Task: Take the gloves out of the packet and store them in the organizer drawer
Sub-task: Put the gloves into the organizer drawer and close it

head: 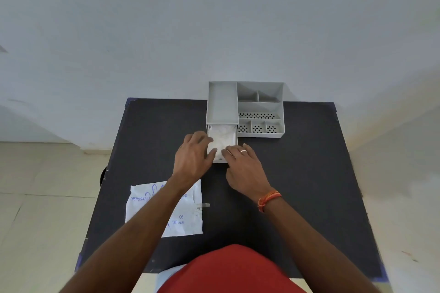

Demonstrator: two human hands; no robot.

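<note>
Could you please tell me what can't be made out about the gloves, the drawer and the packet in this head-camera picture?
- Gloves: a pale blur in the head view; their number is unreadable, and the left hand and right hand cover the near part.
- Drawer: its front is hidden behind both hands.
- Packet: the left forearm crosses the print, and the small text is unreadable.

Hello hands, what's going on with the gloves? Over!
Left hand and right hand both pressing on the gloves. Gloves inside the open drawer. Packet lies flat near the left forearm. Nothing in the way.
</note>
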